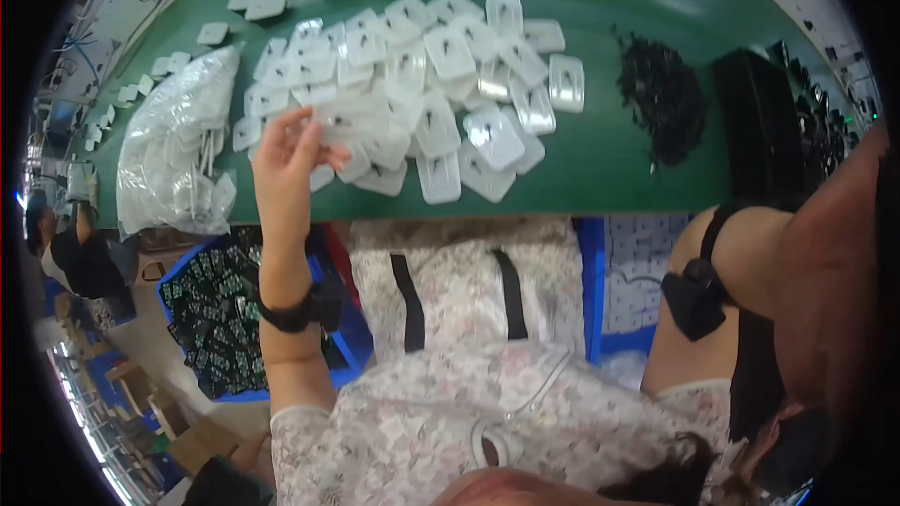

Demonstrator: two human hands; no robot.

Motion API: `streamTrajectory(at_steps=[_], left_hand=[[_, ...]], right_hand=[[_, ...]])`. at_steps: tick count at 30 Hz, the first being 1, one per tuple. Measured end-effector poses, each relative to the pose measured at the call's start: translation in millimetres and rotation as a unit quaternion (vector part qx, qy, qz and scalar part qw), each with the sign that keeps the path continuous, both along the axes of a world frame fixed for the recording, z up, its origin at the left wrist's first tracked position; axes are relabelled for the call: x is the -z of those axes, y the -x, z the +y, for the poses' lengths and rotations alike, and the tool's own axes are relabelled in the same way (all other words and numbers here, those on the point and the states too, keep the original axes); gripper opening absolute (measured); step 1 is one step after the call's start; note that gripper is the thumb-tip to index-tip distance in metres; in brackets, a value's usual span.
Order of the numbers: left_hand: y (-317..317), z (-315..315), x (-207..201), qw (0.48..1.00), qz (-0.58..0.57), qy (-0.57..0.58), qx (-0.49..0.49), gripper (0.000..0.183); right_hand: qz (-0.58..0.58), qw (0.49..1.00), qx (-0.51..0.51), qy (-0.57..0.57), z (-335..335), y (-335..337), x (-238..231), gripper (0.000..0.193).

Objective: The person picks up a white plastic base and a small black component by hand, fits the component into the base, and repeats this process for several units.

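The left hand is sitting just left of the frame's centre, its fingers pinching the left end of a translucent white, shallow rectangular plastic tray; that tray is showing over the left part of a broad heap of matching white plastic trays, which is filling the middle of the long green worktop; whether it is hanging free or brushing the ones beneath, this view is leaving unsettled. For good handling, the grip is probably best staying light and near the edge (thin plastic is likely to flex under a hard squeeze), with any lift going straight up, since the neighbours are overlapping and could be catching; the spare fingers, curling loosely below, should be keeping off the surrounding trays. The right arm is bending at the right of the frame, and I cannot tell how its fingers are set; a loose mound of small black pieces is lying at the upper right, and a crumpled clear plastic bag is resting at the left, so small, unhurried movements between them are seeming wisest.
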State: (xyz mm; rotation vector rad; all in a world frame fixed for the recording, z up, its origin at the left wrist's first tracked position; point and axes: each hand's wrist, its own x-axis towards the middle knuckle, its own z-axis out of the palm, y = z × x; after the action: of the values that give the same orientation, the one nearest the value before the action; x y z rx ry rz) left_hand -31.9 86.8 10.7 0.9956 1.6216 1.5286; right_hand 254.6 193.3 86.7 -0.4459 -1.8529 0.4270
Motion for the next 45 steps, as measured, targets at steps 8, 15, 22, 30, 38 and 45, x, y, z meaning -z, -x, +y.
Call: streamTrajectory(at_steps=[8,15,22,30,38,45], left_hand=[[-28.6,18.5,-1.0,0.993,-0.071,-0.02,0.087,0.022],[-63.9,-3.0,-6.6,0.991,-0.087,-0.039,0.094,0.02],[-79.4,-9.2,1.8,0.986,-0.113,-0.057,0.108,0.022],[-82.8,-16.9,0.9,0.983,-0.132,-0.059,0.114,0.022],[-87.0,-23.8,0.6,0.985,-0.127,-0.08,0.083,0.023],[-84.4,-24.1,3.6,0.976,-0.188,-0.029,0.104,0.023]], right_hand=[[0.023,1.0,0.007,-0.003,-8.6,13.9,-7.0,0.049],[-0.116,0.991,0.043,0.04,-43.7,47.2,73.0,0.024],[-0.134,0.989,0.067,-0.022,-48.5,54.1,94.0,0.032],[-0.189,0.977,0.07,-0.072,-55.5,49.6,90.1,0.046],[-0.141,0.984,0.062,-0.086,-60.4,42.4,84.2,0.041],[-0.134,0.989,0.035,-0.041,-58.8,44.4,95.8,0.029]])
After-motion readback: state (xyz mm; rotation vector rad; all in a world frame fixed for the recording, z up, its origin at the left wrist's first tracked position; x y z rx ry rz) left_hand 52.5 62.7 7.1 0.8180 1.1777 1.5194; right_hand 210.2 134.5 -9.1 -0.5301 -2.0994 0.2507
